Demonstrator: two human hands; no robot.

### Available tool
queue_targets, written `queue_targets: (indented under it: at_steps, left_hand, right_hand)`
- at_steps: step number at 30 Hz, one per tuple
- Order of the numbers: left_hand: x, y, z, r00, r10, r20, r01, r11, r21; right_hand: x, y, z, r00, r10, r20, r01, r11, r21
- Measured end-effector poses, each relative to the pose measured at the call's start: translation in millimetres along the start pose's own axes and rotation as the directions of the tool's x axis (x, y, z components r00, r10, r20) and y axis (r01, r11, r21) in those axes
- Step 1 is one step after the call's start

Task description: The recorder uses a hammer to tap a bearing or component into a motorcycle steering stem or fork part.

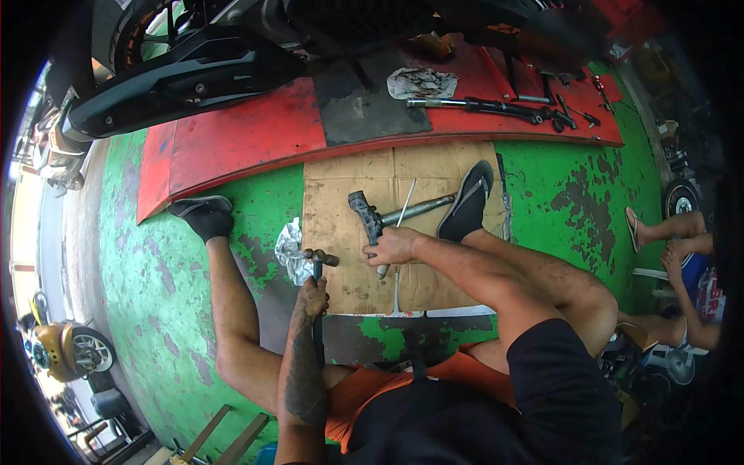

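Observation:
My left hand (314,296) grips a hammer (321,257) by its dark handle, head upward, at the cardboard's left edge. My right hand (387,248) holds a black cast metal clamp (362,208) joined to a long grey metal tube (428,205), lying diagonally over the cardboard (341,178). A thin metal rod (407,198) crosses the tube; whether the hand also holds it is unclear. A crumpled white cloth (291,252) lies left of the hammer head.
A red platform (232,143) spans the top with a fork leg (496,107), tools and a stained rag (418,84), beneath a motorcycle (186,85). A yellow scooter (62,349) stands left. Another seated person's legs and hand (674,248) are at right, beside a wheel (682,201).

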State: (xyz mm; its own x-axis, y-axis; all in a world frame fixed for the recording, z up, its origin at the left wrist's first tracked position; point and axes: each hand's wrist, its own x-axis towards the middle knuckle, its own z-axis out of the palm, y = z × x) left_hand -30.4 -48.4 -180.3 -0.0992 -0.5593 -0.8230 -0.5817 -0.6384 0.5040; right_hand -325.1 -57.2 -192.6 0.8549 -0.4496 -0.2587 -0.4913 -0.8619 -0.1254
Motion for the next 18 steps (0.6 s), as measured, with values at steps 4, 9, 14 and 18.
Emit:
queue_targets:
  at_steps: [4,9,14,18]
  left_hand:
    - [-1,1,-4,1.000,-0.012,-0.015,0.013,0.999,0.035]
    - [-2,12,6,1.000,0.015,0.005,-0.015,1.000,0.010]
    - [-8,6,-8,1.000,0.010,-0.017,-0.012,0.993,-0.115]
    - [-27,23,-23,0.990,0.072,-0.121,-0.110,0.934,-0.339]
  right_hand:
    - [16,3,-21,0.970,0.188,-0.152,-0.175,0.980,0.091]
    - [23,26,-22,0.913,0.390,-0.120,-0.327,0.876,0.355]
    - [53,-24,-68,0.835,0.475,-0.278,-0.236,0.765,0.600]
    - [78,-33,-97,0.660,0.600,-0.452,-0.161,0.700,0.695]
